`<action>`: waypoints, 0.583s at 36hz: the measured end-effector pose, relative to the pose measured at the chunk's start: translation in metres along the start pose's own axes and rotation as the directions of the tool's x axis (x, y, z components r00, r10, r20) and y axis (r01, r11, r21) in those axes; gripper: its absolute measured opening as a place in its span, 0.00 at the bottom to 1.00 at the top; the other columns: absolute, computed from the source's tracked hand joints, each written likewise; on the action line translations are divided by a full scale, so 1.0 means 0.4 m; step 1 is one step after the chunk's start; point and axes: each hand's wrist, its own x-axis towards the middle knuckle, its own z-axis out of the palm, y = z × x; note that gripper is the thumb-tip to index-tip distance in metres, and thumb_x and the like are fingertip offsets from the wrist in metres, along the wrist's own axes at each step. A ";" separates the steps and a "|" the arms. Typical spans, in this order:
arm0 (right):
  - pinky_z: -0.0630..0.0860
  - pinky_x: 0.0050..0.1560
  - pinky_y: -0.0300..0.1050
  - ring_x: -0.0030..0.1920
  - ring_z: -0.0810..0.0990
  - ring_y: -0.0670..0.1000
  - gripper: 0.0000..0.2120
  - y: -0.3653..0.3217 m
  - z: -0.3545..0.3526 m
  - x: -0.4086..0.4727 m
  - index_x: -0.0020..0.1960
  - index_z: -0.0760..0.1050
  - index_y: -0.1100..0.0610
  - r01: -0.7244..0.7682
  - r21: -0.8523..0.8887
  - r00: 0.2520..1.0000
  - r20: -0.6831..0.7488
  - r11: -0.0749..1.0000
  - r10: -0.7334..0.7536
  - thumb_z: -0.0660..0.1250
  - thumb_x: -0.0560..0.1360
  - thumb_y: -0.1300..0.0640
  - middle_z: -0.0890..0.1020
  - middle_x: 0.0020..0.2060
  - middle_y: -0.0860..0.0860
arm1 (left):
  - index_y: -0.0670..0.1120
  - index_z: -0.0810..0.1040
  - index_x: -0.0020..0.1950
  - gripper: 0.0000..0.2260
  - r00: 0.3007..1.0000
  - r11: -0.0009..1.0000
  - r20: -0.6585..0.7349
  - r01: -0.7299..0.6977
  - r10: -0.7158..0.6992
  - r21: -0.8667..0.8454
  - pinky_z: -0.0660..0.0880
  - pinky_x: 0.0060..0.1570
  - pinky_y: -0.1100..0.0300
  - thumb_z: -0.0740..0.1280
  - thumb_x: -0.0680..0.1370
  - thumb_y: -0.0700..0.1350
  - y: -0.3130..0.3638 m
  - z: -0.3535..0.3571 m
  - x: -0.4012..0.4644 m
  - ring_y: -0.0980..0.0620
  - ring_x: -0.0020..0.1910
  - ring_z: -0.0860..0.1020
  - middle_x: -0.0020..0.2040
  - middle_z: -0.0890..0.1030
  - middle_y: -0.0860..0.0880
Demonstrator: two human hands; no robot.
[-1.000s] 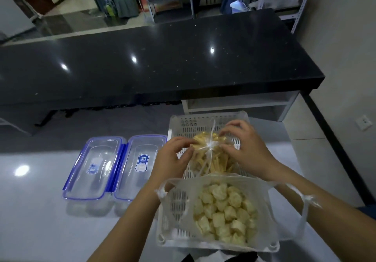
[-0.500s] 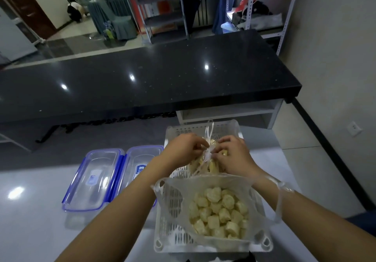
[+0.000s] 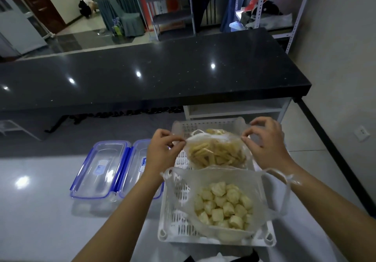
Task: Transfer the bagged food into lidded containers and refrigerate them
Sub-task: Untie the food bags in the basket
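The knot is undone: the left hand [image 3: 160,149] and right hand [image 3: 266,145] each keep a pinching grip on the strip-food bag [image 3: 215,151], now spread open for emptying.

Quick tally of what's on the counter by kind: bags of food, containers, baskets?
Bags of food: 2, the strips bag and the cubes bag
Lidded containers: 2, left container and right container
Baskets: 1, white basket
Total: 5

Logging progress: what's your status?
Left hand and right hand each pinch the strip bag's mouth, spread open. Containers lidded. Nothing blocking.
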 end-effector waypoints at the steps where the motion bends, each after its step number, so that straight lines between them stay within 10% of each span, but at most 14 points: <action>1: 0.61 0.61 0.52 0.64 0.67 0.57 0.01 0.013 0.001 -0.006 0.46 0.82 0.54 -0.026 -0.031 0.999 0.038 0.999 0.028 0.72 0.75 0.58 0.72 0.56 0.51 | 0.56 0.85 0.43 0.07 0.999 0.999 0.011 0.037 -0.037 -0.021 0.70 0.40 0.75 0.77 0.73 0.43 -0.014 0.002 -0.016 0.66 0.39 0.73 0.47 0.74 0.52; 7: 0.63 0.67 0.54 0.67 0.68 0.58 0.03 0.030 0.025 -0.043 0.49 0.82 0.55 -0.130 -0.010 0.975 0.182 0.991 0.130 0.72 0.76 0.57 0.74 0.60 0.54 | 0.60 0.82 0.40 0.13 0.990 0.990 0.097 0.109 -0.100 -0.093 0.72 0.39 0.73 0.76 0.74 0.41 -0.059 0.042 -0.081 0.65 0.42 0.78 0.48 0.77 0.54; 14: 0.59 0.68 0.56 0.71 0.63 0.54 0.18 -0.021 0.016 -0.014 0.60 0.80 0.45 0.098 0.076 0.954 0.277 0.992 -0.115 0.76 0.72 0.51 0.71 0.68 0.50 | 0.60 0.77 0.62 0.18 0.968 1.000 0.249 -0.019 0.017 0.008 0.69 0.56 0.69 0.68 0.73 0.61 0.018 0.025 -0.048 0.70 0.58 0.73 0.59 0.77 0.62; 21: 0.59 0.64 0.47 0.67 0.67 0.49 0.04 -0.054 0.034 0.014 0.42 0.77 0.43 0.118 0.046 0.943 0.307 0.992 -0.126 0.72 0.74 0.48 0.75 0.58 0.42 | 0.47 0.83 0.56 0.12 0.938 0.993 0.340 -0.089 0.059 0.075 0.78 0.47 0.51 0.72 0.74 0.38 0.117 0.063 -0.014 0.52 0.41 0.77 0.40 0.80 0.51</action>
